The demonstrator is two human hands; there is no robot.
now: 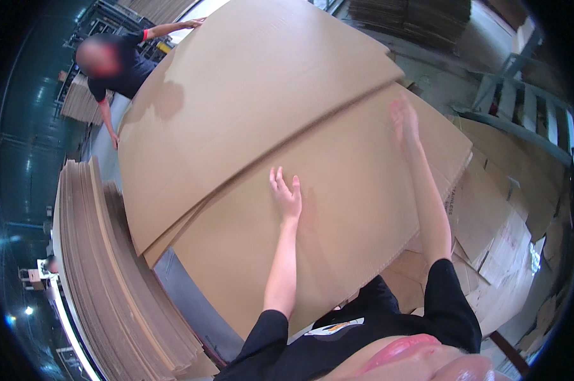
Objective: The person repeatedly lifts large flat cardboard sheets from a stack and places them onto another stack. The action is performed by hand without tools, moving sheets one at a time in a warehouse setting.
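Two large brown cardboard sheets lie overlapped in front of me, an upper sheet (pixel 255 95) farther off and a lower sheet (pixel 344 190) nearer my body. Above the lower sheet is my left hand (pixel 288 195), its fingers apart and nothing in them; I cannot tell whether it touches the board. My right hand (pixel 404 122), slightly smeared by motion, is stretched out flat near the right end of the seam between the sheets. It holds nothing. Across from me a co-worker (pixel 118 63) has one hand at the upper sheet's far edge and the other beside its left edge.
A tall stack of cardboard sheets (pixel 112 273) stands on the left, next to a grey panel (pixel 195 305). Flattened cardboard pieces (pixel 490 216) are piled at the right. Beyond them is a metal rack with slats (pixel 528 108); another dark cardboard stack (pixel 407 22) sits at the back.
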